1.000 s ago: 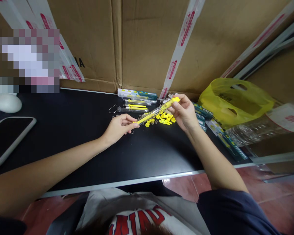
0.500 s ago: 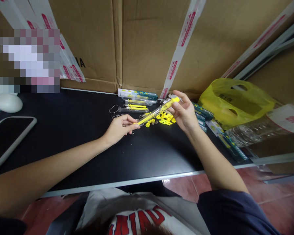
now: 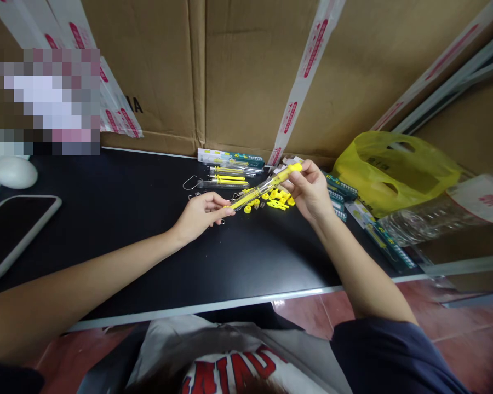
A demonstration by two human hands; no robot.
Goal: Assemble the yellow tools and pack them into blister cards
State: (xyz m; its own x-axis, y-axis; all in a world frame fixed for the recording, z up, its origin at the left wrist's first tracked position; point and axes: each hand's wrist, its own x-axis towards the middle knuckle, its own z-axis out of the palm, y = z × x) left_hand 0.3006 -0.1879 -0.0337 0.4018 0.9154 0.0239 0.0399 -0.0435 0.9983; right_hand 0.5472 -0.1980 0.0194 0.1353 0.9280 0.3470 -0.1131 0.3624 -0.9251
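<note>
Between my hands a slim clear tube with yellow parts [image 3: 259, 190] is held at a slant above the table. My left hand [image 3: 201, 214] pinches its lower, yellow end with thumb and fingers. At the raised end, my right hand [image 3: 310, 191] grips by the yellow cap [image 3: 295, 167]. Behind and below the tube lie loose small yellow plastic pieces [image 3: 277, 204]. Several similar clear tubes with yellow rods [image 3: 229, 179] rest farther back, with a bent wire hook [image 3: 190, 183] beside them. More small wire parts lie partly hidden behind my left hand.
Printed green-and-white packages [image 3: 390, 246] lie at the right, near a yellow plastic bag [image 3: 394, 169] and a clear plastic bottle [image 3: 414, 223]. A phone [image 3: 18, 235] and a white rounded object [image 3: 15, 172] are on the left. Large cardboard boxes [image 3: 246, 76] stand along the back edge.
The fingers of my right hand have shifted slightly at the yellow cap, the index finger now bent closer around it. My left hand and the tube look almost unmoved.
</note>
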